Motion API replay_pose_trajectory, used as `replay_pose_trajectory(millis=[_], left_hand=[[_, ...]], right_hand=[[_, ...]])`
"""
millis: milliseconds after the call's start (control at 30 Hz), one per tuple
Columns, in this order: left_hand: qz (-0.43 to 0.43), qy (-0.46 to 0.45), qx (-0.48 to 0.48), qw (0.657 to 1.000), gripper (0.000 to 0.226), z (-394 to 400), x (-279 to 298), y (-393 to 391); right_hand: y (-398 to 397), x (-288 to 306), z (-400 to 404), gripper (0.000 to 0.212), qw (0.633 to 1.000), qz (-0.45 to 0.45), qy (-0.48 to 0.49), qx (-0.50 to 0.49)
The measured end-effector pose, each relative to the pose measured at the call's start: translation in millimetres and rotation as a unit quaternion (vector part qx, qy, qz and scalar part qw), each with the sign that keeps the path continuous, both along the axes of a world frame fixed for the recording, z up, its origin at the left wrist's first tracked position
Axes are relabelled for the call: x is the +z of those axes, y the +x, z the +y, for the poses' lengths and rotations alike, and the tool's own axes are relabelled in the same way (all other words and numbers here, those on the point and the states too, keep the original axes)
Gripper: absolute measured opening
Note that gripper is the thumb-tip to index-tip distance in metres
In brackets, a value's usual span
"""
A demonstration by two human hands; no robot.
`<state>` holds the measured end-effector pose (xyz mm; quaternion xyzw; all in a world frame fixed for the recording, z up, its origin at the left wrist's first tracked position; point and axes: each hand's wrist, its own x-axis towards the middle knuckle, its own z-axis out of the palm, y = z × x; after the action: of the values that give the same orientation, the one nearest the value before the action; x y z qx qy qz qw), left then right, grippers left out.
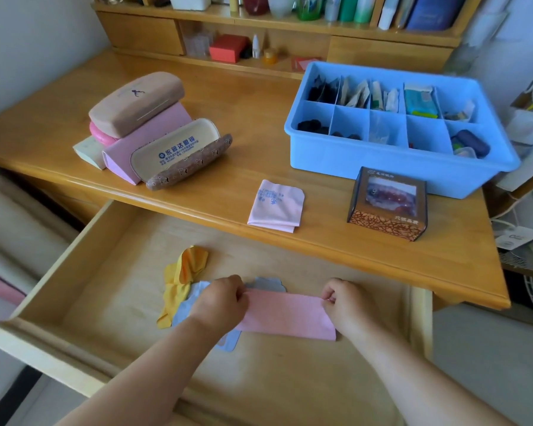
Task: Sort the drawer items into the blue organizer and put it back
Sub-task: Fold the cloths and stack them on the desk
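Inside the open wooden drawer (111, 238) I hold a pink cloth (286, 313) stretched flat between both hands. My left hand (220, 301) pinches its left end and my right hand (343, 302) pinches its right end. Under it lie a light blue cloth (185, 309) and a crumpled yellow cloth (182, 278). The blue organizer (391, 155) with divided compartments holding small items sits on the desk at the right. A folded pink cloth (274, 207) lies on the desk near its front edge.
A brown patterned box (388, 204) stands in front of the organizer. Stacked glasses cases (154, 127) and a pink box sit on the desk's left. Shelves with bottles and books (290, 13) run along the back. Cluttered items stand beside the desk at the right.
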<state>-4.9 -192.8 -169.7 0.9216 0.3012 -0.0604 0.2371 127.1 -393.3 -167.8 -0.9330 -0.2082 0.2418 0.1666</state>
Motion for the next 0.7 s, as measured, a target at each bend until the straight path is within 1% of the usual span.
replay_pose_trajectory(millis=[133, 233, 300, 367, 433, 533, 600, 633, 667, 700], left_hand=[[0.016, 0.001, 0.007, 1.0, 0.007, 3.0, 4.5, 2.4], [0.035, 0.018, 0.002, 0.999, 0.009, 0.5, 3.8, 4.7], [0.04, 0.046, -0.007, 0.998, 0.004, -2.3, 6.0, 5.9], [0.013, 0.078, -0.036, 0.996, 0.02, -5.2, 8.6, 6.3], [-0.015, 0.068, -0.083, 0.994, 0.03, -7.2, 9.4, 7.6], [0.013, 0.04, -0.132, 0.99, 0.039, -7.8, 13.3, 13.0], [0.032, 0.068, -0.163, 0.984, 0.048, -8.5, 15.9, 18.5], [0.028, 0.091, -0.186, 0.978, 0.053, -10.2, 17.4, 21.1], [0.01, 0.107, -0.217, 0.97, 0.056, -13.4, 19.1, 23.1], [-0.019, 0.1, -0.245, 0.964, 0.058, -18.4, 21.7, 24.7]], right_hand=[[1.3, 2.3, 4.0, 0.01, 1.0, -0.02, 0.01, 0.0], [1.9, 3.1, 6.8, 0.008, 1.0, -0.017, -0.013, 0.008], [1.6, 4.7, 8.0, 0.014, 0.998, -0.031, -0.037, 0.033], [1.5, 6.1, 10.3, 0.028, 0.994, -0.059, -0.065, 0.069], [1.5, 9.1, 13.6, 0.034, 0.99, -0.067, -0.089, 0.087], [1.9, 16.0, 18.8, 0.026, 0.986, -0.042, -0.127, 0.1], [0.6, 21.7, 20.6, 0.012, 0.983, -0.051, -0.126, 0.12], [-1.5, 27.3, 20.2, 0.004, 0.983, -0.059, -0.113, 0.13], [-4.5, 31.4, 18.6, 0.01, 0.986, -0.058, -0.089, 0.132], [-7.3, 35.5, 16.2, 0.014, 0.988, -0.046, -0.057, 0.133]])
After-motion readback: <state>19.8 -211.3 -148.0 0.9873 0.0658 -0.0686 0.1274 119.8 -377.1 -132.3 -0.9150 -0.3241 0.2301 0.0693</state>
